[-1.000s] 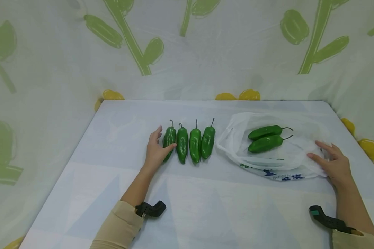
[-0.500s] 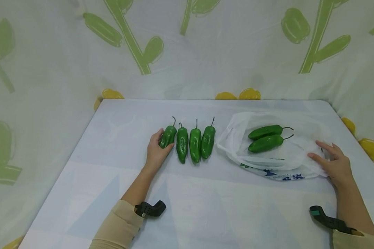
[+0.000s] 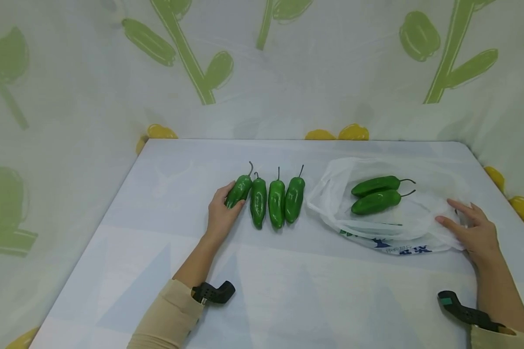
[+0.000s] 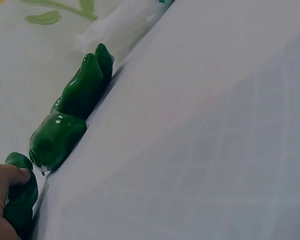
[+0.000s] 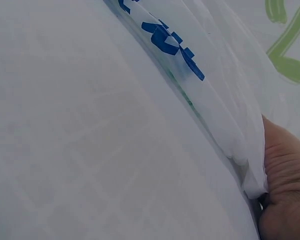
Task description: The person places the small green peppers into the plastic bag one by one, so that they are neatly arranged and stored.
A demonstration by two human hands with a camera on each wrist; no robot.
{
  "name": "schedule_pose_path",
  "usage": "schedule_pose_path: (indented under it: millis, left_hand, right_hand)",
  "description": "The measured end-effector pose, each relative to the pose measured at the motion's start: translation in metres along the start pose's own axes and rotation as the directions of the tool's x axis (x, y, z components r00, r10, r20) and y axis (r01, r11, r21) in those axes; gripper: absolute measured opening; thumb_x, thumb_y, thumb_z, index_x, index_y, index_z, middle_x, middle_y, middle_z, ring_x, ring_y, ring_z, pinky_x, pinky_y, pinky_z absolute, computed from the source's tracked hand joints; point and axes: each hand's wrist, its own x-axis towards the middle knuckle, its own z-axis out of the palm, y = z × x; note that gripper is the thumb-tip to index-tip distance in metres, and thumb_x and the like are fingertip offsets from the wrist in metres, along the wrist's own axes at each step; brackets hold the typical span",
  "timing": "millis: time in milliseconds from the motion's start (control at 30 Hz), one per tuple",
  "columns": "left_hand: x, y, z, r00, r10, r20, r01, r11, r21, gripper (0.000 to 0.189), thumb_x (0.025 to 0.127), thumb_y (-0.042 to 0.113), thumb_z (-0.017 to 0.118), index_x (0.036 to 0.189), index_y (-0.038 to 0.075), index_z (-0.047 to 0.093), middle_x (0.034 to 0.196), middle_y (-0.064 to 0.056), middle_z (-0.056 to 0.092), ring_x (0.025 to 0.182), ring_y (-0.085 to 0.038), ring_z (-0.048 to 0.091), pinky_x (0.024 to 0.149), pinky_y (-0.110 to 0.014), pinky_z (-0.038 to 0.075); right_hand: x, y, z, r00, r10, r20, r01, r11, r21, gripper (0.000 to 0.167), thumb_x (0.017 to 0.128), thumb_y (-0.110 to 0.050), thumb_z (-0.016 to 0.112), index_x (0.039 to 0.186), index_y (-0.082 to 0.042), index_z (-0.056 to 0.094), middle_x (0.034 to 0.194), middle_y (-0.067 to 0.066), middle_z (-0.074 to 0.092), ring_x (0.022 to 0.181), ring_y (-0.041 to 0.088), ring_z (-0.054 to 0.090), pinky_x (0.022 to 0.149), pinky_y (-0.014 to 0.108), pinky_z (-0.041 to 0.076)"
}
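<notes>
My left hand (image 3: 220, 217) grips the leftmost green chili pepper (image 3: 240, 190) around its lower half, thumb on the near side; the stem points up and to the right. In the left wrist view the thumb presses against that pepper's side. Right beside it, three more green peppers (image 3: 277, 203) lie in a row with stems toward the far edge. To the right, a white plastic bag (image 3: 428, 218) lies flat with two green peppers (image 3: 376, 201) on it. My right hand (image 3: 479, 233) rests at the bag's right edge, thumb and fingers spread apart.
Everything lies on a pale table (image 3: 314, 291) with faint blue triangles. Behind it hangs a light curtain (image 3: 332, 72) printed with green plants and yellow shapes. A black wrist device (image 3: 214, 292) sits on each forearm, below tan sleeves.
My left hand has closed around the leftmost pepper and tilted it, its stem end shifting up and right. The right hand and bag stay in place; the head view has shifted slightly.
</notes>
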Motion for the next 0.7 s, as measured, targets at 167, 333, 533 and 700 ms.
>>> schedule_pose_path:
  millis: [167, 333, 533, 700]
  left_hand:
    - [0.0, 0.003, -0.001, 1.0, -0.01, -0.016, 0.009, 1.0, -0.025, 0.056, 0.085, 0.011, 0.068, 0.138, 0.009, 0.048, 0.134, -0.011, 0.051, 0.127, -0.026, 0.045, 0.106, -0.042, 0.036]
    - [-0.001, 0.008, -0.004, 1.0, -0.011, -0.012, 0.011, 0.998, -0.066, 0.054, 0.085, 0.012, 0.069, 0.136, 0.012, 0.051, 0.134, -0.008, 0.053, 0.127, -0.023, 0.045, 0.106, -0.041, 0.036]
    - [-0.001, 0.015, -0.005, 1.0, 0.015, -0.003, -0.016, 0.996, -0.083, 0.053, 0.085, 0.013, 0.07, 0.135, 0.013, 0.053, 0.133, -0.007, 0.053, 0.126, -0.023, 0.046, 0.105, -0.041, 0.036]
    - [-0.001, 0.022, -0.006, 1.0, 0.017, -0.003, -0.017, 0.996, -0.09, 0.052, 0.085, 0.013, 0.07, 0.134, 0.014, 0.053, 0.133, -0.006, 0.053, 0.126, -0.022, 0.046, 0.105, -0.041, 0.037]
  right_hand:
    - [0.0, 0.0, 0.001, 1.0, -0.006, -0.007, 0.006, 1.0, 0.002, 0.071, 0.089, -0.043, 0.06, 0.147, -0.016, 0.029, 0.157, 0.017, -0.009, 0.141, 0.042, -0.012, 0.105, 0.068, -0.001]
    - [0.0, 0.0, 0.0, 1.0, 0.002, -0.008, -0.002, 1.0, 0.004, 0.071, 0.089, -0.044, 0.06, 0.147, -0.017, 0.029, 0.157, 0.016, -0.009, 0.141, 0.042, -0.012, 0.104, 0.068, -0.001]
    - [0.0, -0.001, 0.0, 1.0, 0.004, -0.007, -0.004, 1.0, -0.003, 0.071, 0.089, -0.044, 0.06, 0.147, -0.017, 0.028, 0.157, 0.016, -0.009, 0.141, 0.043, -0.011, 0.104, 0.069, 0.0]
    - [0.0, 0.001, 0.001, 1.0, 0.006, -0.008, -0.006, 1.0, 0.0, 0.071, 0.089, -0.044, 0.06, 0.147, -0.018, 0.028, 0.157, 0.016, -0.01, 0.141, 0.042, -0.011, 0.105, 0.068, -0.001]
